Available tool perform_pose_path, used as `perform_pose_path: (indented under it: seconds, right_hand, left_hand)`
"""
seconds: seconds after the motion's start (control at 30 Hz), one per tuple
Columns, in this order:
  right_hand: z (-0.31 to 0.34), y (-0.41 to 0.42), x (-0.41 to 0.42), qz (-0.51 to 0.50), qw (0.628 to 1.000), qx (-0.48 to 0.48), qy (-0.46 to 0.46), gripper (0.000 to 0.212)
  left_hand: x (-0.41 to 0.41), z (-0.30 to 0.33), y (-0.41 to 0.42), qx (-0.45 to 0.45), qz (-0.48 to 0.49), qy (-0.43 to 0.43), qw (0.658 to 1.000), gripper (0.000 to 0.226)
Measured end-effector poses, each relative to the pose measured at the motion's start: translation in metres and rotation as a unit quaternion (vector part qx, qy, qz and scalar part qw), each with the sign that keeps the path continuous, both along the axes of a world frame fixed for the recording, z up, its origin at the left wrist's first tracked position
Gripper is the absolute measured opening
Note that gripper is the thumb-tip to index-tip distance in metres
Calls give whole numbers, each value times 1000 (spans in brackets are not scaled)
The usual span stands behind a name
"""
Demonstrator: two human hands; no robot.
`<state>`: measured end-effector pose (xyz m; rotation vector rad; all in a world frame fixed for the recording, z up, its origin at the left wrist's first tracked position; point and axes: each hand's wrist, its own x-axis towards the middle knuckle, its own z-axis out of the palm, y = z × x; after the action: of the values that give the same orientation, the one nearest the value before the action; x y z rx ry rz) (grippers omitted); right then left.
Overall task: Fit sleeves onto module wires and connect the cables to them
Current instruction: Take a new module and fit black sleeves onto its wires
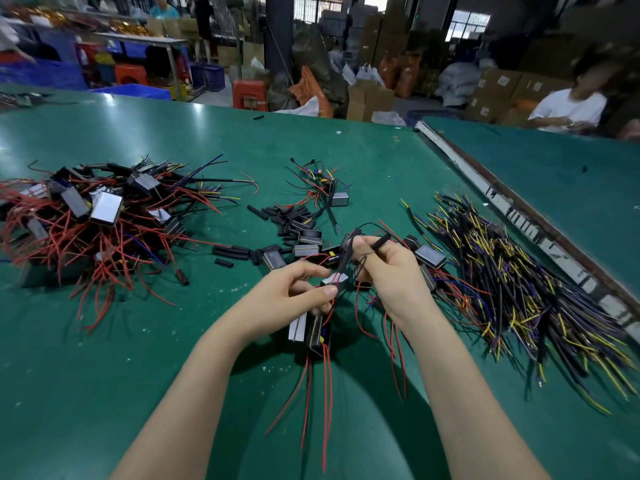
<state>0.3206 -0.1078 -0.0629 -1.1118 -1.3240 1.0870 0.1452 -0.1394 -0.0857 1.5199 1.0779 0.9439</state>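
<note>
My left hand (298, 292) grips several small black modules (313, 332) above the green table; their red wires (311, 386) hang toward me. Its thumb and fingers pinch one module (335, 279) at the top. My right hand (388, 268) pinches a black sleeve (381, 241) and thin black wires rising from that module. A second black sleeve (345, 259) sits on the wires between the two hands. Loose black sleeves (287, 216) lie in a heap just beyond my hands.
A big pile of modules with red wires (93, 220) fills the left. A bundle of black, yellow and blue cables (512, 292) lies on the right. More modules (304, 242) lie behind my hands. A white rail (485, 188) divides the tables. A person in white (568, 109) sits far right.
</note>
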Motion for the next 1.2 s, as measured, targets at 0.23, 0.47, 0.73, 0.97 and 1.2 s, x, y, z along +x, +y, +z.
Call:
perform_pose_path:
  seconds: [0.23, 0.47, 0.73, 0.97, 1.2]
  right_hand:
    - [-5, 0, 0, 15, 1000, 12, -7, 14]
    - [-10, -2, -7, 27, 999, -9, -15, 14]
    - [-11, -5, -17, 13, 1000, -6, 16, 13]
    - [-11, -3, -17, -3, 1000, -4, 17, 11]
    - [-7, -7, -14, 37, 998, -1, -55, 16]
  left_hand:
    - [-6, 1, -3, 15, -26, 69, 997, 42]
    - [5, -5, 0, 62, 66, 74, 993, 40]
    - [20, -5, 0, 76, 209, 14, 975, 37]
    - [24, -1, -6, 85, 109, 88, 986, 37]
    - [27, -1, -3, 75, 178, 68, 979, 35]
